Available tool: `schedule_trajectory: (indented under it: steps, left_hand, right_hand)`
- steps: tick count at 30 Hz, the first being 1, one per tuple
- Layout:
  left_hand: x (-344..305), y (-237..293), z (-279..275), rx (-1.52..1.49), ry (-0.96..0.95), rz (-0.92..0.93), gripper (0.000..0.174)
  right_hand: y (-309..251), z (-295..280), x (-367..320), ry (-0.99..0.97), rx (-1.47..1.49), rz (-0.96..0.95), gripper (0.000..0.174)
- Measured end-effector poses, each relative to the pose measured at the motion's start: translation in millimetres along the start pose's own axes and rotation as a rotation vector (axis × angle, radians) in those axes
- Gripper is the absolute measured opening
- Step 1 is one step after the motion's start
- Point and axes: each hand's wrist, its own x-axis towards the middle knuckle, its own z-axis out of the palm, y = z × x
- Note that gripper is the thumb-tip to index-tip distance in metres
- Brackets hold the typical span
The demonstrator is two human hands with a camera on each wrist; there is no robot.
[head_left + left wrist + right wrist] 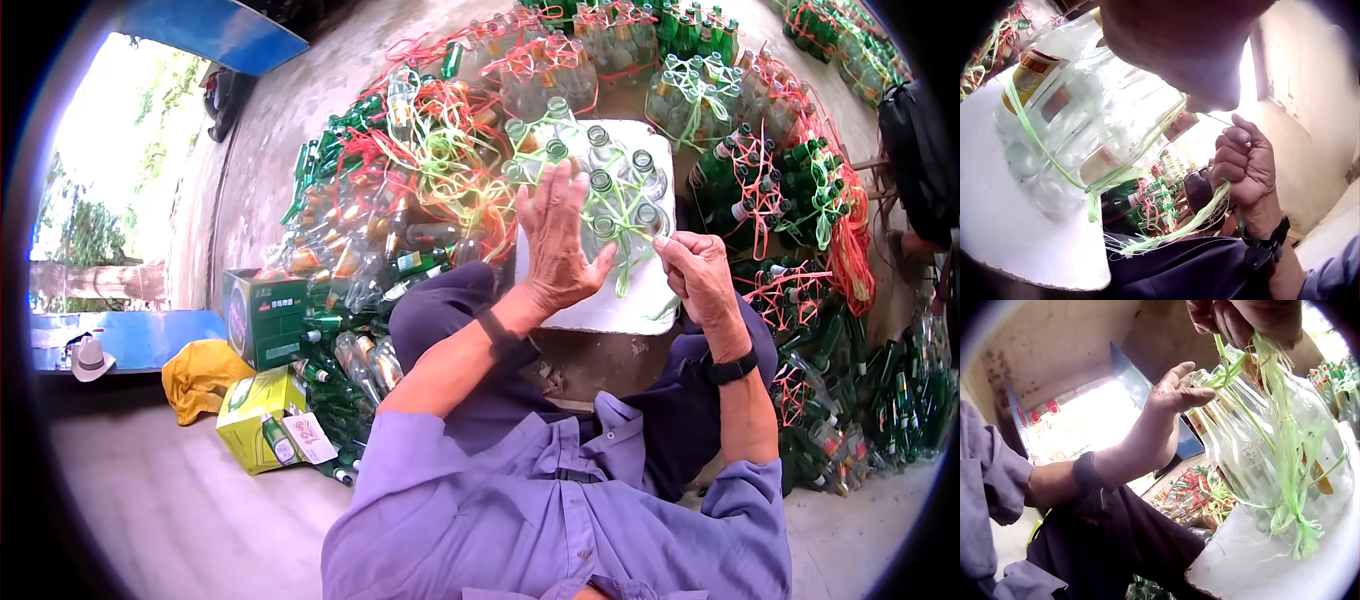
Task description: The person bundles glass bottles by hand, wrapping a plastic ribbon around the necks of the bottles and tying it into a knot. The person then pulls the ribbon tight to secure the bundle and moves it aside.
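Clear glass bottles stand upright in a bundle on a white board, tied round with green twine. My left hand rests against the bottle necks at the near left, its fingers straight and spread. Beside the bundle's near right, my right hand grips green twine with curled fingers, and a strand runs taut from it to the necks. In the left wrist view, a loose tail of twine hangs below the right hand. Labels show on some bottles.
Tied bundles of bottles stand beyond the board. At the left lie red and green twine, loose bottles, a green box and a yellow-green box. More bundles and red twine are at the right.
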Motion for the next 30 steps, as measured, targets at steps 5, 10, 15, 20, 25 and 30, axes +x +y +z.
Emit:
schedule_trajectory:
  steps: [5,10,15,20,25,30]
  left_hand:
    - [1,-19,-10,-0.269,0.176,-0.223,0.099]
    - [8,-43,18,-0.602,0.358,-0.628,0.105]
    - [44,-14,19,-0.969,0.426,-0.875,0.091]
    - [45,-44,40,-1.058,0.477,-0.852,0.083]
    - [53,-85,28,-1.079,0.159,-0.701,0.085]
    - [69,-111,29,-1.034,-0.053,-0.576,0.082]
  right_hand:
    - [0,3,-1,-0.024,0.023,-0.003,0.035]
    - [2,6,-1,-0.058,0.000,-0.010,0.035]
    - [-2,8,-3,-0.048,-0.054,0.008,0.037]
    - [5,11,-4,-0.050,-0.271,-0.115,0.036]
    - [8,31,-9,-0.084,-0.577,-0.329,0.033]
    - [14,47,-6,-0.087,-0.555,-0.309,0.041]
